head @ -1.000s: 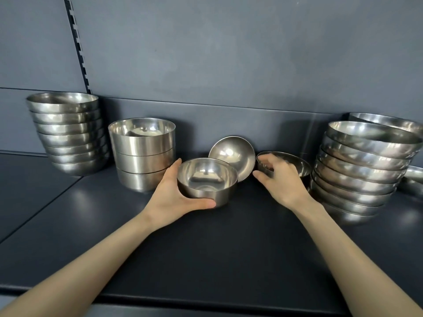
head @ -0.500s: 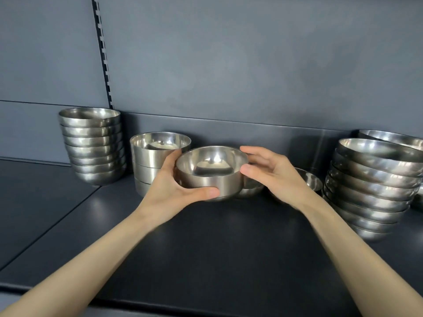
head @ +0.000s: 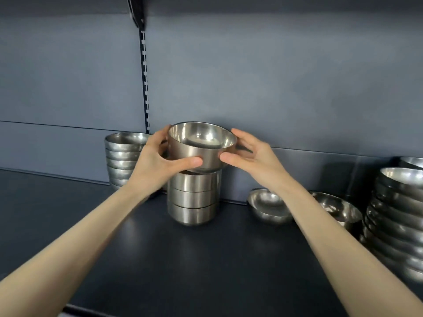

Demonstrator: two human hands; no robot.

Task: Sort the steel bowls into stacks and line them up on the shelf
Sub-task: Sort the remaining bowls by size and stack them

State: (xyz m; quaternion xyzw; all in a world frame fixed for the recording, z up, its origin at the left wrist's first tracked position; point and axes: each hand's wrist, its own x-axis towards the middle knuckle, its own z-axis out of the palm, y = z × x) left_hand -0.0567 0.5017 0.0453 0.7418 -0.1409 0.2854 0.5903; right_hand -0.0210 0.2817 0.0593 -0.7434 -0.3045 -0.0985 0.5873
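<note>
A straight-sided steel bowl [head: 201,145] hangs tilted just above a stack of three like bowls [head: 193,197] on the dark shelf [head: 206,271]. My left hand [head: 160,161] grips its left wall, thumb under the front. My right hand [head: 249,154] holds its right side, thumb on the wall, fingers behind the rim. Two loose rounded bowls [head: 267,205] [head: 336,207] lie to the right, partly hidden by my right forearm.
A stack of several rounded bowls [head: 122,156] stands at the back left, partly behind my left hand. A tall stack of wide bowls [head: 398,220] fills the right edge, another bowl [head: 412,161] behind it. A slotted upright [head: 144,76] runs up the back wall.
Both hands have lifted the straight-sided bowl from the shelf and carried it left, to above the three-bowl stack. My right hand came off the loose bowl and took the lifted bowl's right side.
</note>
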